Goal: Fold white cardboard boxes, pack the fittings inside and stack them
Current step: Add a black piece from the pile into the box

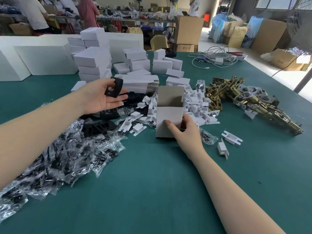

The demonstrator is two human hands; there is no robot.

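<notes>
A folded white cardboard box stands upright on the green table, its top flap raised and its inside showing. My right hand grips its lower right corner, thumb on the front face. My left hand is raised left of the box and holds a black plastic plate between thumb and fingers. More black plates lie below that hand. Brass latch fittings are heaped to the right. A stack of flat box blanks lies behind. Closed white boxes are stacked at the back left.
Clear bags of black screws spread over the left. Small white card inserts are piled behind the box; two more inserts lie at its right. White cables lie at the far edge. People stand at benches in the background.
</notes>
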